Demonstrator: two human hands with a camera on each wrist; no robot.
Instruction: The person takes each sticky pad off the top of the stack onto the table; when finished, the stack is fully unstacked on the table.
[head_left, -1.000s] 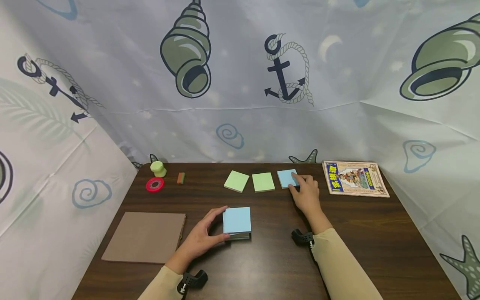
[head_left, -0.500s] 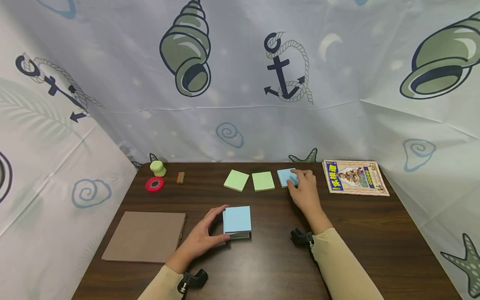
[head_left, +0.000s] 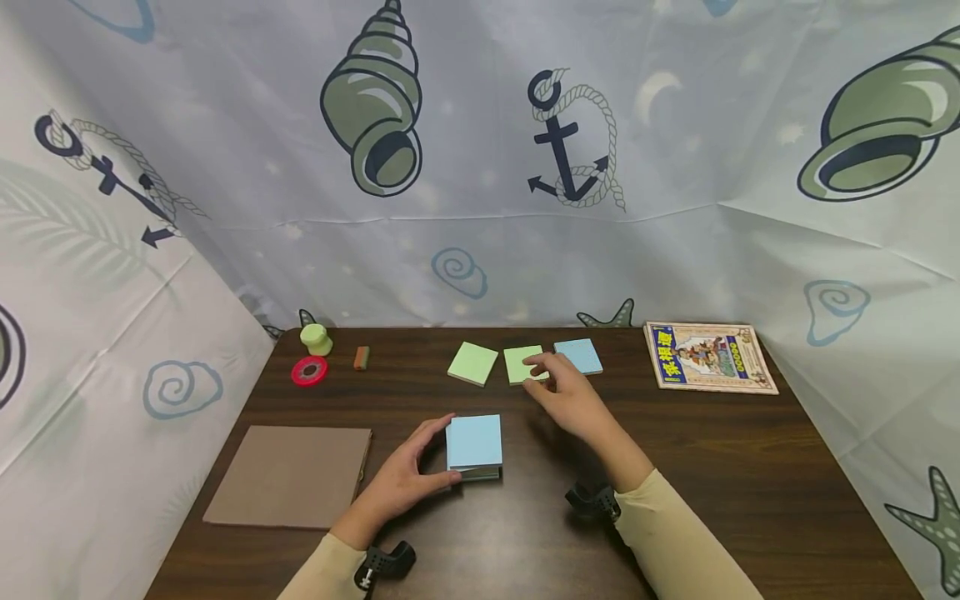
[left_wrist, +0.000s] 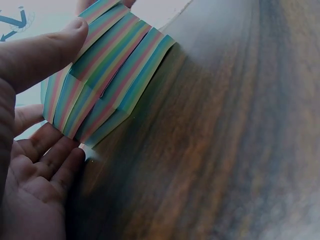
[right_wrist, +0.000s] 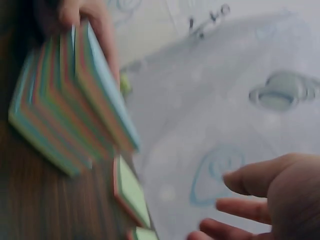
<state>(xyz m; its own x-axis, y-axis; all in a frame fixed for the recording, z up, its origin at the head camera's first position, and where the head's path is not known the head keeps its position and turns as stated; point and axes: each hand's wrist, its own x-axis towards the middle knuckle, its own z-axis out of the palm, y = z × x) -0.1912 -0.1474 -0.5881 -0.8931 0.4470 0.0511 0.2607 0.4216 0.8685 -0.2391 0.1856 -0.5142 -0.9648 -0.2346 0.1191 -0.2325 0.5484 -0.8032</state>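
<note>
A stack of sticky note pads [head_left: 474, 442] with a light blue top stands mid-table. My left hand [head_left: 401, 471] holds its left side between thumb and fingers. In the left wrist view the stack [left_wrist: 107, 70] shows rainbow-striped edges, its pads slightly out of line. My right hand [head_left: 573, 404] is at the near right of a green sticky note pad [head_left: 516, 360], its fingertips partly covering it; contact is unclear. Nothing is between its parted fingers in the right wrist view. A blue sticky note pad [head_left: 579, 354] lies right of the green one, another green pad [head_left: 472, 363] left of it.
A brown folder-like board [head_left: 288, 475] lies at the left. Behind it are a red ring-shaped object [head_left: 310, 370], a pale green knob-shaped object [head_left: 317, 338] and a small orange-and-green block [head_left: 362, 357]. An illustrated booklet [head_left: 712, 357] lies at the back right. Patterned cloth hangs behind the table.
My right hand has left the single blue pad and moved left to the green pad beside it. The blue pad stays at the back. My left hand and the stack have not visibly moved.
</note>
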